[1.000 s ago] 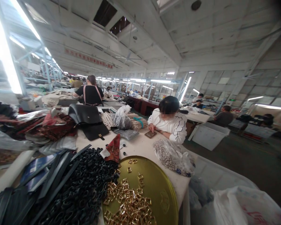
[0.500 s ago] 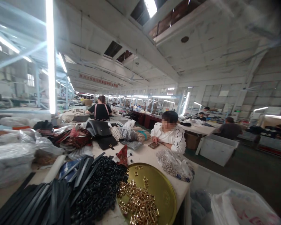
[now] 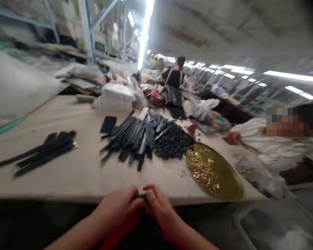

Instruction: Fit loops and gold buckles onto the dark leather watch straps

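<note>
At the table's front edge, my left hand (image 3: 121,205) and my right hand (image 3: 158,203) meet, fingers closed round a small dark piece (image 3: 142,196) that is blurred and mostly hidden. Beyond them on the table (image 3: 88,180) lies a fan of black strips (image 3: 133,137). Beside it is a heap of small black loops (image 3: 173,142). A round gold tray (image 3: 228,177) to the right holds many gold buckles (image 3: 202,170). Several longer black strips (image 3: 47,149) with metal bits at their ends lie at the left.
A dark rectangular piece (image 3: 108,124) lies behind the strips. Plastic-wrapped bundles (image 3: 116,97) and a black bag (image 3: 173,99) stand farther back. At the right, a seated person in white (image 3: 271,139) leans on the table near a clear bag of small pieces (image 3: 253,166).
The view has swung down and left. Both my hands, the front edge and the longer strips at the left have come into sight; the tray now appears farther right.
</note>
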Demonstrator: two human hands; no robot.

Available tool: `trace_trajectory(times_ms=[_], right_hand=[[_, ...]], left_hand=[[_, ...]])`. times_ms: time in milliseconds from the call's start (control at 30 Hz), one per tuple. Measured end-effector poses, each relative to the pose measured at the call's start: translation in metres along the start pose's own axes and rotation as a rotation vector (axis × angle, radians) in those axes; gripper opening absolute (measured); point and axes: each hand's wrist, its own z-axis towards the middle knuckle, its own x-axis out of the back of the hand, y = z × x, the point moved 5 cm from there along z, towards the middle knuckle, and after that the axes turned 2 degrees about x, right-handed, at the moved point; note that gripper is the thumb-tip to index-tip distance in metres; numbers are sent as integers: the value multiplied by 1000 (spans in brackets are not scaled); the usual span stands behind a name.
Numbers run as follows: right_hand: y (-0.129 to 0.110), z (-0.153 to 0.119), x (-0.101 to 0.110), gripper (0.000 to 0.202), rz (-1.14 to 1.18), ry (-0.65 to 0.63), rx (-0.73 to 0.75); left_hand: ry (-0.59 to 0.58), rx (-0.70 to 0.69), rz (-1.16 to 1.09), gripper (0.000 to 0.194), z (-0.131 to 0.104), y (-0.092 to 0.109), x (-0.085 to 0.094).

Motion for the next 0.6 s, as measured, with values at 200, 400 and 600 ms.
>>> trace_trajectory(times_ms=[200, 400, 600], right_hand=[[36, 51, 13, 33, -460, 119, 41], [53, 64, 62, 29, -749, 245, 53], [76, 74, 83, 37, -726, 360, 33]], left_hand=[[209, -290, 559, 28, 47, -12, -8], [241, -422, 593, 21, 76, 1, -20], [427, -125, 726, 29, 148, 21, 60]])
